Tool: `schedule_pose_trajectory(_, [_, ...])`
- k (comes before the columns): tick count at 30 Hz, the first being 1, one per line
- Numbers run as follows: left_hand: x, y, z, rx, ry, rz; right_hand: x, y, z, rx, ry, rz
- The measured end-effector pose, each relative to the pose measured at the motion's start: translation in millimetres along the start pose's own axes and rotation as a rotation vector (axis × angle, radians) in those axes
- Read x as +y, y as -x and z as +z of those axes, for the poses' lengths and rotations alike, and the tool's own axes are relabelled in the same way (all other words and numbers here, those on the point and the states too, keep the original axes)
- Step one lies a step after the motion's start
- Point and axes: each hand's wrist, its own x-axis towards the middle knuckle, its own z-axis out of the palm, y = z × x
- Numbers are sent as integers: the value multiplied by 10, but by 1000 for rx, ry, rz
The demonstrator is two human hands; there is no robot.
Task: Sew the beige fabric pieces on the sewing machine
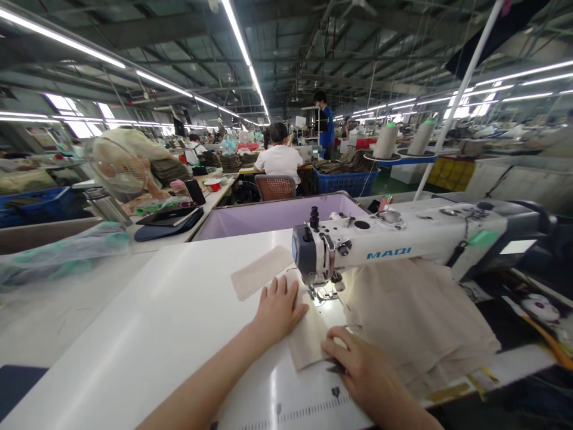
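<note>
**Soft beige cloth under a flat left hand, a dark pointed tool in the right**

The beige cloth piece (pixel 307 343) lies on the white table (pixel 179 310), between the presser foot (pixel 324 294) of the sewing machine (pixel 389 239) and the table's near edge, where a printed ruler (pixel 295 412) runs. It looks light, thin and limp, neither fragile nor very slippery, and likely to wrinkle if pushed from one point. A flat palm suits its middle; a light pinch suits its near corners, clear of the needle.

The left hand (pixel 277 310) is open, palm down, fingers slightly spread over the cloth's left side, gripping nothing. The right hand (pixel 362 358) is curled closed around the pointed tool (pixel 333 366), perhaps snips, its fingertips at the cloth's right edge; whether they also pinch the cloth, I cannot tell.

A second strip (pixel 262 272) lies toward the table's far edge, and a larger cloth pile (pixel 412 322) drapes toward the right edge.
</note>
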Motion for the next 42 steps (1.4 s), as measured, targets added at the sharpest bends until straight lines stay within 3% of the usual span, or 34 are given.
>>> schedule_pose_trajectory(5, [-239,-415,30,-36,79,117,-61,-231,-28,38,-14,42])
schedule_pose_trajectory(10, [-322,-577,43,-32,89,144,-17,-326,-53,30,-80,50])
schedule_pose_trajectory(26, [-364,-674,140,-2,106,111,2,-346,-19,77,-96,72])
schedule_pose_trajectory(42, [-313,-666,73,2,68,102,-13,-366,-34,74,-81,69])
